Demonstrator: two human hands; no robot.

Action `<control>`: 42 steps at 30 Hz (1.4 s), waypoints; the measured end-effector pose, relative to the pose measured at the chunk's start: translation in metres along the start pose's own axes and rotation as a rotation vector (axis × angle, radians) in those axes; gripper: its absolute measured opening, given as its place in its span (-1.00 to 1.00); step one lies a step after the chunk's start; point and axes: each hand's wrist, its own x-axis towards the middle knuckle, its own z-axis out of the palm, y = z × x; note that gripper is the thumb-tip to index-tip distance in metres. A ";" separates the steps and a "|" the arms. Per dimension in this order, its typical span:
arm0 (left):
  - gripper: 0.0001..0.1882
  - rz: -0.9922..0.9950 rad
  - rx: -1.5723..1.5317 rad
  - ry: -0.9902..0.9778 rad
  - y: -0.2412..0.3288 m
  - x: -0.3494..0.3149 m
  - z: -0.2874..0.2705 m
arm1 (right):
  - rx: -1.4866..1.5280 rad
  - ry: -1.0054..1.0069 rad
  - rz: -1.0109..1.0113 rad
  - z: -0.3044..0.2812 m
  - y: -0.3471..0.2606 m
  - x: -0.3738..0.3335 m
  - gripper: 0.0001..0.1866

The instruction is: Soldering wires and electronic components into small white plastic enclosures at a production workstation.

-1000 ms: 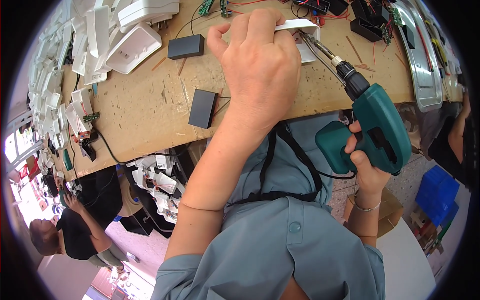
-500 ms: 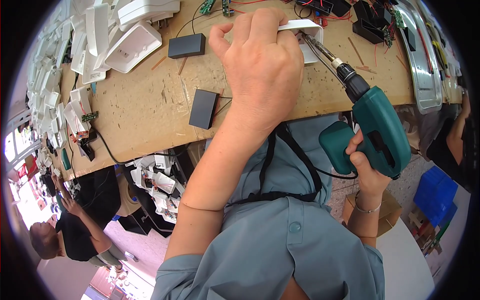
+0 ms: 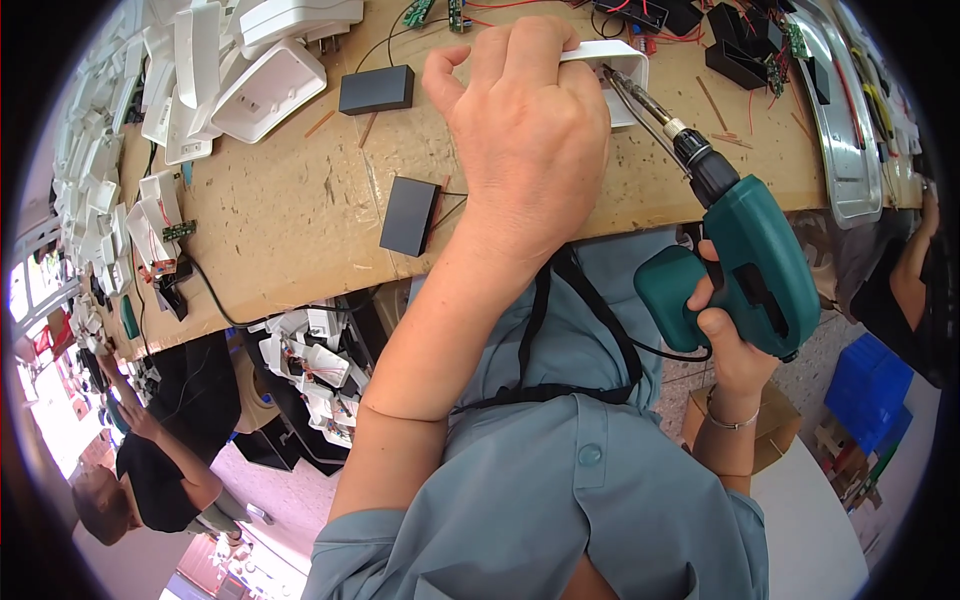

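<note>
My left hand (image 3: 530, 140) is closed around a white plastic casing (image 3: 634, 85) at the far middle of the table. The open side of the casing faces right. My right hand (image 3: 735, 350) grips the handle of a green soldering gun (image 3: 768, 250), with a thin feed tube running beside its metal tip. That tip reaches into the casing; the exact contact spot is too small to make out. Left of my left hand lie two black rectangular boxes, one farther (image 3: 376, 90) and one nearer (image 3: 410, 217), with thin wires by them. My fingers hide much of the casing.
White casings (image 3: 270, 92) pile up along the left. Circuit boards and black cases (image 3: 738, 62) with red wires lie at the far right, beside a metal tray (image 3: 848, 120). A bin of white parts (image 3: 315, 365) stands below the table edge. Co-workers (image 3: 165, 455) are at both sides.
The soldering gun and casing stay nearly still. A finger of my right hand shows higher on the gun's handle now. At left, the co-worker's head and arm have shifted slightly.
</note>
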 end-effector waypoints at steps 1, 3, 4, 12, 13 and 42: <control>-0.96 0.000 0.000 0.000 0.000 0.000 0.000 | 0.001 0.009 0.013 0.000 0.000 0.000 -0.34; -0.95 -0.003 0.000 0.014 0.000 0.000 0.002 | -0.002 0.012 0.017 0.000 -0.001 0.000 -0.35; -0.95 -0.004 0.003 0.016 -0.008 0.002 0.012 | -0.004 0.012 0.018 0.001 -0.002 0.000 -0.36; -0.96 0.346 -0.031 0.563 -0.021 0.018 0.028 | 0.000 0.018 0.060 0.001 -0.002 -0.003 -0.42; -0.96 0.345 -0.035 0.563 -0.016 0.012 0.024 | 0.012 0.025 0.076 0.000 -0.001 -0.003 -0.43; -0.91 -0.017 -0.024 -0.010 0.000 0.000 0.001 | -0.040 0.002 0.046 0.000 -0.006 -0.007 -0.34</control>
